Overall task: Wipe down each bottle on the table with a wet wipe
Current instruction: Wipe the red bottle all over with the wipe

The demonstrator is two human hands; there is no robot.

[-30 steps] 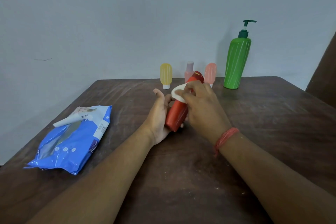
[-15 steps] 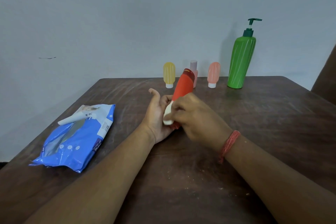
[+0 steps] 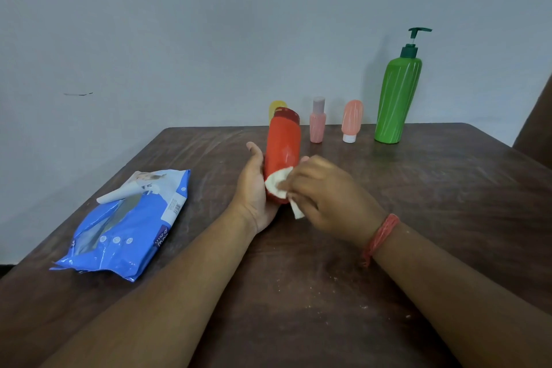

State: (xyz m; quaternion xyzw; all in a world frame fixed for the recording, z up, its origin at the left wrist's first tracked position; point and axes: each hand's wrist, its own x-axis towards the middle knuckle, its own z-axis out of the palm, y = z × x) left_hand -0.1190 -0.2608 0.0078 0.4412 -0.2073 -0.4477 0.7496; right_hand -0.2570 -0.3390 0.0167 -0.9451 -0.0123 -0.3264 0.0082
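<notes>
A dark brown desk (image 3: 418, 218) stood against a pale grey wall (image 3: 209, 24), its top streaked and dotted with pale specks. On its left part lay a blue pack (image 3: 125, 227) of wipes, flat, with its flap peeled up.

At the far right of the desk a green pump bottle (image 3: 397, 98) stood upright, near the wall. Left of it, in a row along the back edge, came a peach tube (image 3: 352, 119) standing on its white cap, then a pink bottle (image 3: 317, 122) with a greyish cap, then a yellow tube (image 3: 276, 106) mostly hidden behind the red bottle.

The red bottle (image 3: 282, 146) was held above the middle of the desk, nearly upright, dark red cap at the top and tilted a little away from the camera. The left hand (image 3: 254, 191) cradled its lower part from the left, thumb up along the side; its fingers went behind the bottle, so only a fingertip showed at the right of it, curled round. The right hand (image 3: 325, 197), with a red band (image 3: 380, 237) on its wrist, had its fingers clamped on a white wipe (image 3: 280, 182) and pressed it against the bottle's lower front. A loose corner of the wipe hung below the fingers.
</notes>
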